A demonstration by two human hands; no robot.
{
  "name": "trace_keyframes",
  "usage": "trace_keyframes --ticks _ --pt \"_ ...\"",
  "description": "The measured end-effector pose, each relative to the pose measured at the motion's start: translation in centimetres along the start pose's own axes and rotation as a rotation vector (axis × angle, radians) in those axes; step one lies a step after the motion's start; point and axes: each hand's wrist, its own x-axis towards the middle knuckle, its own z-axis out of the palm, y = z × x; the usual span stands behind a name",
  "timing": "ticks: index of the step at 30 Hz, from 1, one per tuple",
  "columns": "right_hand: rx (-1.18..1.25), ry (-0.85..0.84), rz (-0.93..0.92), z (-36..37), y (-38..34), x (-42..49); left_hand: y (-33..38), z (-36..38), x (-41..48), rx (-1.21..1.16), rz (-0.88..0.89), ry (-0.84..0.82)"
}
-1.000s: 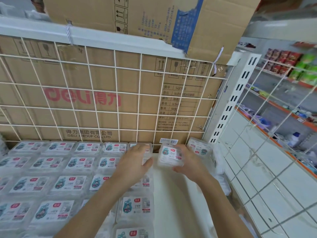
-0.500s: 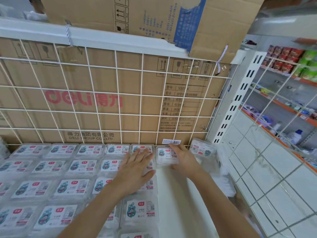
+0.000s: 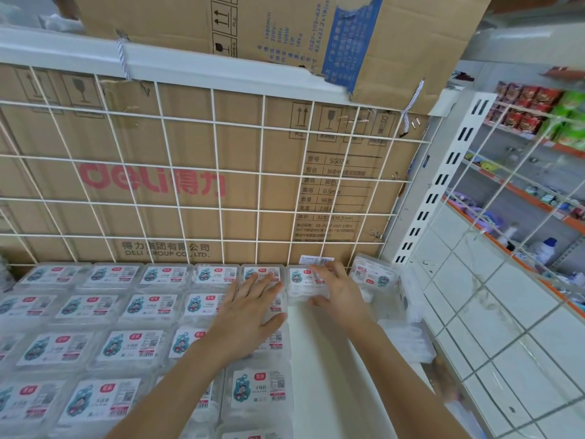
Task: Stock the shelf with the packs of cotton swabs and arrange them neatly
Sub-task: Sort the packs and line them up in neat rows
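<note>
Several clear packs of cotton swabs (image 3: 148, 307) with white and teal labels lie flat in rows on the white shelf (image 3: 319, 359). My left hand (image 3: 250, 312) lies flat with spread fingers on packs in the right-hand column. My right hand (image 3: 337, 291) holds one pack (image 3: 300, 282) at the back of the shelf, thumb at its near edge and fingers over its far edge, against the wire grid. Another pack (image 3: 370, 275) leans tilted in the back right corner.
A white wire grid (image 3: 218, 185) backs the shelf, with a Deli cardboard carton (image 3: 152, 182) behind it and another carton (image 3: 285, 36) above. A slotted upright (image 3: 443, 179) and a wire side panel (image 3: 506, 280) bound the right. Loose plastic wrapping (image 3: 408, 331) lies at the shelf's right edge.
My right hand carried the pack from above the shelf down to the back row and set it by the grid. My left hand flattened onto the packs beside it.
</note>
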Motion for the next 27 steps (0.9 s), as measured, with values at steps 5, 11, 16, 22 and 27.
trace_keyframes --ticks 5,11,16,22,27 --pt "0.024 0.090 0.070 0.68 -0.10 -0.19 -0.11 0.12 0.05 0.018 0.005 0.007" --pt "0.098 0.118 0.051 0.51 0.05 -0.28 -0.06 0.04 0.03 0.032 -0.002 0.010" --pt "0.145 0.125 0.087 0.48 -0.25 -0.31 0.04 -0.07 -0.07 0.041 0.000 0.005" --pt "0.151 0.108 0.121 0.42 -0.15 -0.44 0.08 -0.11 -0.13 0.021 -0.001 0.002" --pt "0.164 0.118 0.130 0.63 -0.34 -0.32 0.04 -0.15 -0.12 0.024 -0.006 -0.009"
